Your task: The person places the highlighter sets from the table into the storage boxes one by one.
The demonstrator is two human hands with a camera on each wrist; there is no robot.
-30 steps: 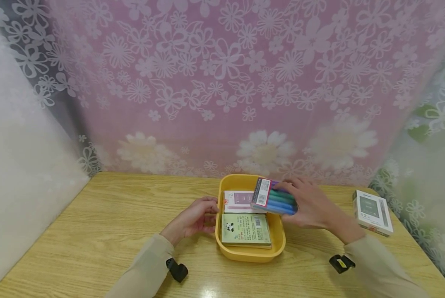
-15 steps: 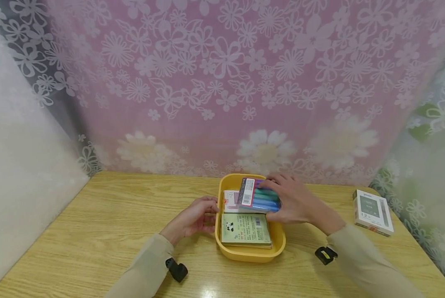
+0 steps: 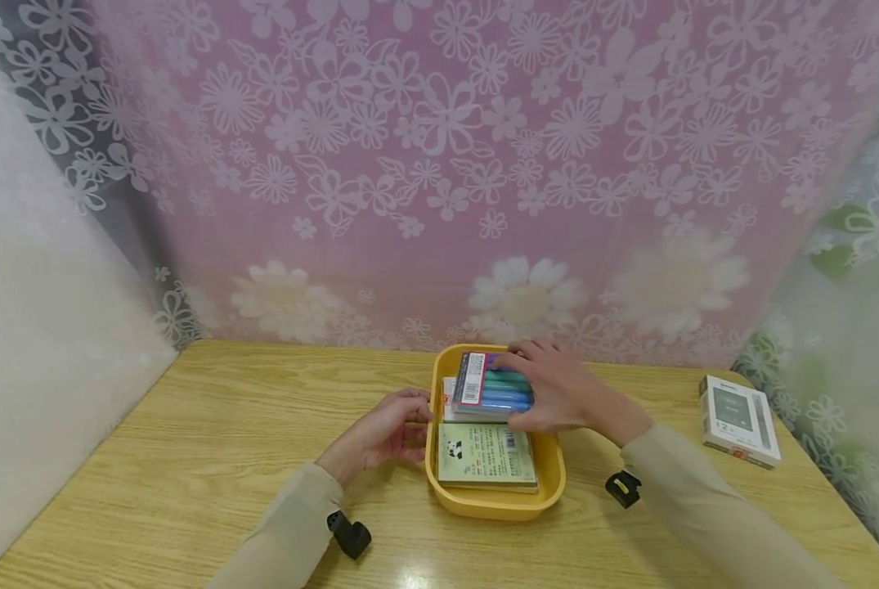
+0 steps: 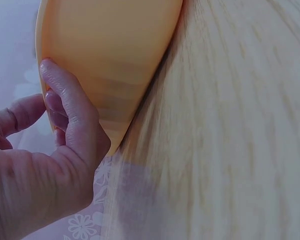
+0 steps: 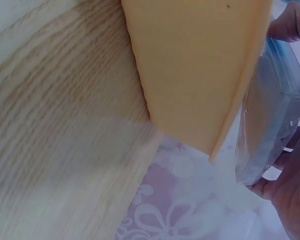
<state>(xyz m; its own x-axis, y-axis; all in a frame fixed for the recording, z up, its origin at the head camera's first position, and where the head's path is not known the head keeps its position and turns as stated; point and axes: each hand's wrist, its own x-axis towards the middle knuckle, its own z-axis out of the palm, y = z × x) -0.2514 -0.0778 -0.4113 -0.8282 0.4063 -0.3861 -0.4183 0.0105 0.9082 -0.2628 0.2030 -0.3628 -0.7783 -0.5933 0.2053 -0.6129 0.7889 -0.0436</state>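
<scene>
My right hand [image 3: 562, 391] grips the right end of a clear plastic pack of coloured markers [image 3: 504, 396], purple through green to blue, with a barcode label on its left. The pack is over the back half of a yellow plastic basket [image 3: 498, 509], above a white box [image 3: 448, 391] that it mostly covers. In the right wrist view the pack [image 5: 270, 110] shows above the basket's rim. My left hand [image 3: 386, 432] holds the basket's left rim, fingers curled against the outer wall [image 4: 115, 45]. A green panda-printed booklet or pad [image 3: 486, 455] lies in the basket's front half.
A white box with a dark green panel [image 3: 739, 419] lies near the right end of the wooden table [image 3: 211, 458]. A pink flowered cloth [image 3: 380, 204] hangs behind the table, with pale cloths at both sides.
My right hand has carried the marker pack left, from the basket's right side to over its back half, covering more of the white box. My left hand and the basket have stayed in place.
</scene>
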